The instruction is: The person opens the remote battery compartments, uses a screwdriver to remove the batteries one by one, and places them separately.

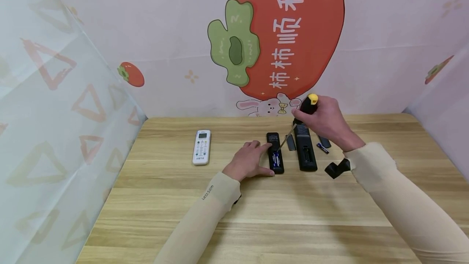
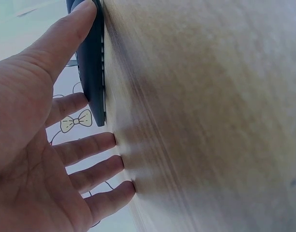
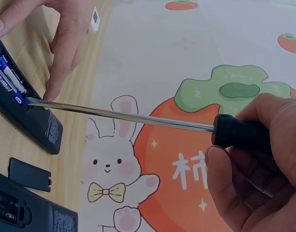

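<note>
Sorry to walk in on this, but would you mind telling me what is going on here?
A person's right hand holds a screwdriver, its tip by the batteries in an uncovered black remote. The left hand touches that remote. A second black remote beside it is also uncovered; a loose battery lies to its right.

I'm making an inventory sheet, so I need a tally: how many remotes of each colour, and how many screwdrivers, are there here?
White remote: 1
Black remotes: 2
Screwdriver: 1
Total: 4
</note>
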Available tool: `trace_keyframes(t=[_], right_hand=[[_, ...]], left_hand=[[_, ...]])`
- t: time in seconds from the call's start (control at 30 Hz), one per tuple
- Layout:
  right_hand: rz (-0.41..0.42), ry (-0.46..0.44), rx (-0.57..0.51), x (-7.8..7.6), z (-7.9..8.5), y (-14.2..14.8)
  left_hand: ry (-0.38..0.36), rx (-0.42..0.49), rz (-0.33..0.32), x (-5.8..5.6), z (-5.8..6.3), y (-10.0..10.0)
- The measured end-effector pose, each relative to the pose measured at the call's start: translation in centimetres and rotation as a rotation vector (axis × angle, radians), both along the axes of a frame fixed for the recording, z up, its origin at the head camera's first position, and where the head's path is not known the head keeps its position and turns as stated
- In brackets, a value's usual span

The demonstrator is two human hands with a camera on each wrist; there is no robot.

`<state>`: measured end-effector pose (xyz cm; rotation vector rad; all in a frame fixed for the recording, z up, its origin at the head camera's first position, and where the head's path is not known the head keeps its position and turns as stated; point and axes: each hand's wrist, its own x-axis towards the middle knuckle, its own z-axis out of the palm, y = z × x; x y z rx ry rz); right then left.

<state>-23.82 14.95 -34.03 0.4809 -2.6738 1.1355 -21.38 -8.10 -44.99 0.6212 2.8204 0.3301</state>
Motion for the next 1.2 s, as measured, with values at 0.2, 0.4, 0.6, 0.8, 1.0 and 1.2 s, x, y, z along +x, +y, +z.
trace_keyframes(t=[0.2,0.4,0.6,0.8,1.0,1.2], right_hand=[[0.001,0.003,-0.005,-0.18,-0.09,-0.13],[0.008,0.040,-0.006,-0.32,-0.08,-0.25],[0.012,0.057,-0.013,-0.35,-0.07,-0.27],[0.012,0.052,-0.038,-0.31,0.12,-0.26],[0.016,0.048,-0.040,-0.27,0.21,-0.28],[0.019,0.068,-0.028,-0.32,0.20,-0.35]], left_hand=[[0.009,0.002,-0.008,-0.03,-0.07,0.01],[0.008,0.008,-0.007,0.00,-0.02,0.00],[0.005,0.010,-0.005,0.01,-0.04,0.00],[0.006,0.005,-0.005,-0.01,-0.16,-0.03],[0.004,0.004,-0.002,-0.09,-0.19,-0.01],[0.001,0.001,0.001,-0.13,-0.20,0.04]])
